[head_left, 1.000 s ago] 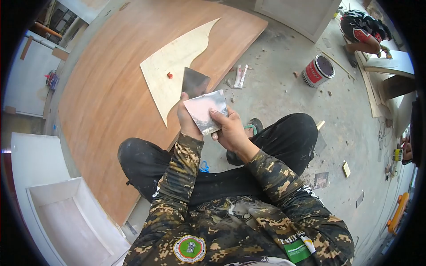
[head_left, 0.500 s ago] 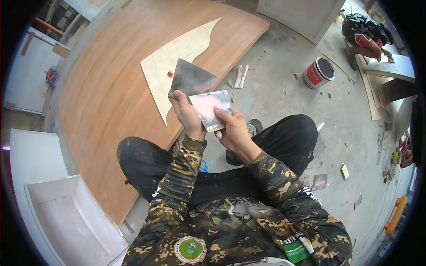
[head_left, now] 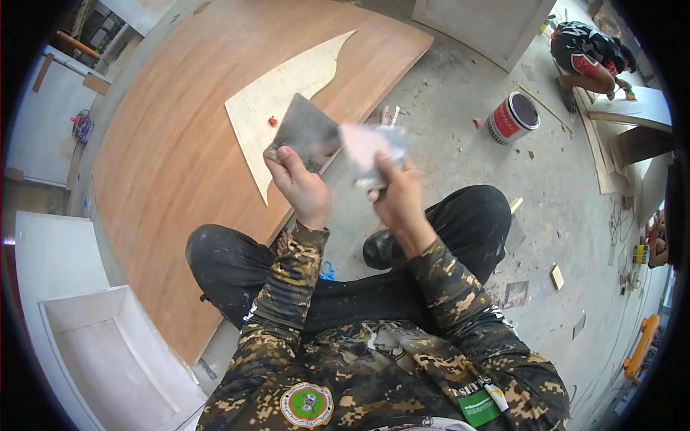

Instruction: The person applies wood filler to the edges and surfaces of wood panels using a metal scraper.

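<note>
Partly blurred on my feed: one pink-smeared plate, right edge indistinct. Partly hidden behind the dark plate: a pale curved cut-out on the wooden panel. Room, as I see it: floor right of the panel's edge. Left hand: raised, fingers grasping the dark plate's lower-left corner. Right hand: near it, fingers gripping the pink-smeared plate, thumb on top.

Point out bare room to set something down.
Free: wooden board left of the pale wooden cutout; concrete floor between the red-labelled can and right knee, bar a few specks. Crowded: floor right of that knee, with a block and dark square scrap; around the left hand and its dark plate.
</note>
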`<action>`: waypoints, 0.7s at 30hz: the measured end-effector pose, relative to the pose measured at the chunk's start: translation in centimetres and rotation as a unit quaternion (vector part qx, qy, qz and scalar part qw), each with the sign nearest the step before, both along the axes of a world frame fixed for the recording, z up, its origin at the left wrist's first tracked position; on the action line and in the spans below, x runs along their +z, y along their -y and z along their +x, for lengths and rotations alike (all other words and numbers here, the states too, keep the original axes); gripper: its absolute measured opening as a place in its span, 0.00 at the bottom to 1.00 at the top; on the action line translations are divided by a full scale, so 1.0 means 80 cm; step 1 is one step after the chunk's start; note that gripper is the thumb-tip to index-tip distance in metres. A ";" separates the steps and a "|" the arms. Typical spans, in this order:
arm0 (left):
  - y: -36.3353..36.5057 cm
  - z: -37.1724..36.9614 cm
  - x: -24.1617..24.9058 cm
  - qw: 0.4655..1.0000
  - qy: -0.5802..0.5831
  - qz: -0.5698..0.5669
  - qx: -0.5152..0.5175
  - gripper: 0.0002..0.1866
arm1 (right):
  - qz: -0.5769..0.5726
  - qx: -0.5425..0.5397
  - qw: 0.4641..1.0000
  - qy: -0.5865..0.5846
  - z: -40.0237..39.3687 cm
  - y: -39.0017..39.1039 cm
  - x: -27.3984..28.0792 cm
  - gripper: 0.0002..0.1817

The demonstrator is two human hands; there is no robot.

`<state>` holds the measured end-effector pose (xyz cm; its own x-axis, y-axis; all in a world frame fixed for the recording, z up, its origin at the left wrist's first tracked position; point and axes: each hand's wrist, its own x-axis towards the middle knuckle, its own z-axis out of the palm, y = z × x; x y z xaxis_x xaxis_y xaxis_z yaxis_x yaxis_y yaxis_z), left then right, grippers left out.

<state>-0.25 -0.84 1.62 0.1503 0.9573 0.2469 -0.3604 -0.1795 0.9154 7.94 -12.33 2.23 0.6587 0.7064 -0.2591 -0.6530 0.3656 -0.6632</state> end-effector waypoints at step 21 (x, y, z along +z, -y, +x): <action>0.000 -0.002 0.015 0.990 -0.110 0.088 -0.021 0.15 | -0.023 0.044 0.998 0.039 -0.015 0.003 0.001 0.14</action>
<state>-0.43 -0.85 2.80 0.2576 0.8938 0.3672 -0.1672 -0.3331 0.9280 6.71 -12.55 2.31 0.6139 0.7511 -0.2429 -0.6266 0.2764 -0.7287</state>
